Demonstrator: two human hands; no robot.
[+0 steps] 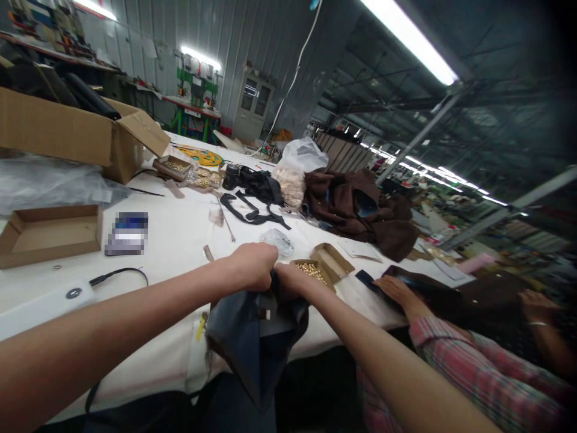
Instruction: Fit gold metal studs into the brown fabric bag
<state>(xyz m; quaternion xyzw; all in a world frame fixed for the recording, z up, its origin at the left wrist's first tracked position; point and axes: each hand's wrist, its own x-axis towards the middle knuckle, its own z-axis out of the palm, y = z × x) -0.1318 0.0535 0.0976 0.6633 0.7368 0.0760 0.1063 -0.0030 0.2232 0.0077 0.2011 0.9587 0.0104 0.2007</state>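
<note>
A dark blue, leather-like piece (238, 337) hangs in folds over the front edge of the table. My left hand (255, 264) is closed on its top edge, knuckles up. Close beside it, my right hand (291, 279) grips the same edge, its fingertips hidden behind the material. A small light patch shows on the piece below my hands. Just beyond my right hand stands a small cardboard box of gold-coloured metal pieces (311, 272), with an open cardboard box (333, 263) against it. A clear plastic bag (277, 242) lies behind my hands.
To the right, a co-worker's hand (396, 291) rests on dark brown material (487, 300). Black straps (255, 210) and a brown heap (356, 204) lie further back. At left are a shallow cardboard tray (54, 240), a pixelated item (128, 233) and a large carton (58, 129).
</note>
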